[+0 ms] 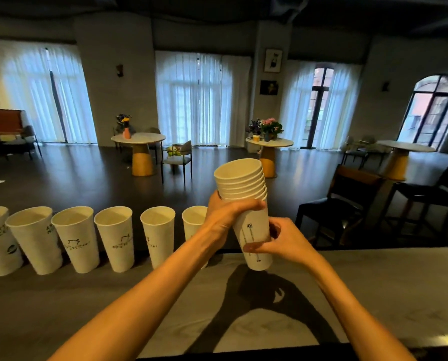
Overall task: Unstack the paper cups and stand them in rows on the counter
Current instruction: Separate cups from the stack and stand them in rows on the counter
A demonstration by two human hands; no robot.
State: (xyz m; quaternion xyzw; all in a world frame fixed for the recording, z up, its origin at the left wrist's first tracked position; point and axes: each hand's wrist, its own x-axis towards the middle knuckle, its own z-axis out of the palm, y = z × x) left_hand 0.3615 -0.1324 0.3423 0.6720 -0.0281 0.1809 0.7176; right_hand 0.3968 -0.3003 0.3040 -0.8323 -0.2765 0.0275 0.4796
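While the stack of paper cups [246, 204] is held in the air above the counter [374, 282], both hands grasp it, and the next separation depends on how these two grips sit along its length. The stack stands almost upright, mouth up, leaning a little to the left at the top, so its long axis runs from the lower grip up to the upper grip. The left hand [228, 212] wraps around the upper part, just under the band of nested rims, with its fingers curled over the front. The right hand [280, 241] pinches the wall of the outermost cup lower down, thumb in front and fingers behind; the base of that cup shows below this hand and does not touch the counter.

I judge that the outer cup must slide down, away from the upper grip, along this same axis, while the left hand keeps the rest. If the pull goes sideways, the rims may jam or the thin wall may crush.

To the left of the grips, a row of six standing cups [113, 238] is on the counter, and the nearest one [193, 221] is partly hidden behind the left forearm. The free place for the next cup seems to be directly below the grips, so the right hand is the nearer one.
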